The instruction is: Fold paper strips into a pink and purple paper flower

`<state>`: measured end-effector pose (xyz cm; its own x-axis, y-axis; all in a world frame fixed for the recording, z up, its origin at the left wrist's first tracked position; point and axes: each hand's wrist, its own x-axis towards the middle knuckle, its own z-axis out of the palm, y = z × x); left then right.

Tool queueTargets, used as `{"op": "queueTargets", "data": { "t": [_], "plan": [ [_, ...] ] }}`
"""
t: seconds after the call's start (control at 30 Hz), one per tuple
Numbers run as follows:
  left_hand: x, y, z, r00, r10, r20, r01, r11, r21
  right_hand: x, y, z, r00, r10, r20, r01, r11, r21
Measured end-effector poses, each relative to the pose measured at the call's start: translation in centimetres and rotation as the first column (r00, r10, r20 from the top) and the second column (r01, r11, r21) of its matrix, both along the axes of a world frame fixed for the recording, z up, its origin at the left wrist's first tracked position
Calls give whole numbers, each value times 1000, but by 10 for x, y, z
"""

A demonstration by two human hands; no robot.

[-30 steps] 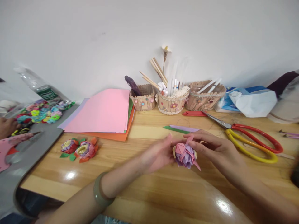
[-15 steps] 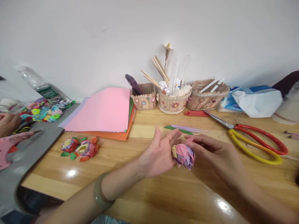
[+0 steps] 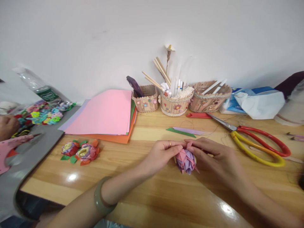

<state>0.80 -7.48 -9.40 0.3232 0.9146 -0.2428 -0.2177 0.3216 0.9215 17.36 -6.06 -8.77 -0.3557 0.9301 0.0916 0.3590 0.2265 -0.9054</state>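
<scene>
While left grip [image 3: 160, 154] pinches, right grip [image 3: 213, 156] clasps flower [image 3: 185, 161].

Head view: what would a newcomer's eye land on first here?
First, the pink and purple paper flower in the centre, pinched between the left hand and the right hand. Next come the big red and yellow scissors lying to its right. The pink paper stack sits back left, with two finished flowers in front of it.
</scene>
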Motion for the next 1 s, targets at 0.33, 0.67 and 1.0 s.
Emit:
{"op": "queueTargets", "data": {
  "t": [0.33, 0.67, 1.0],
  "plan": [
    [0, -7, 11, 993, 97, -63, -92, 993, 70, 1, -5, 11, 995, -46, 84, 40, 997, 73],
    [-1, -4, 13, 997, 48, 56, -49, 999, 13, -1, -2, 20, 982, 70, -174, -113, 961, -252],
    [0, -4, 9, 995, 91, 45, -92, 995, 27, -3, -7, 20, 997, 21, -74, -32, 988, -149]
  ]
}}
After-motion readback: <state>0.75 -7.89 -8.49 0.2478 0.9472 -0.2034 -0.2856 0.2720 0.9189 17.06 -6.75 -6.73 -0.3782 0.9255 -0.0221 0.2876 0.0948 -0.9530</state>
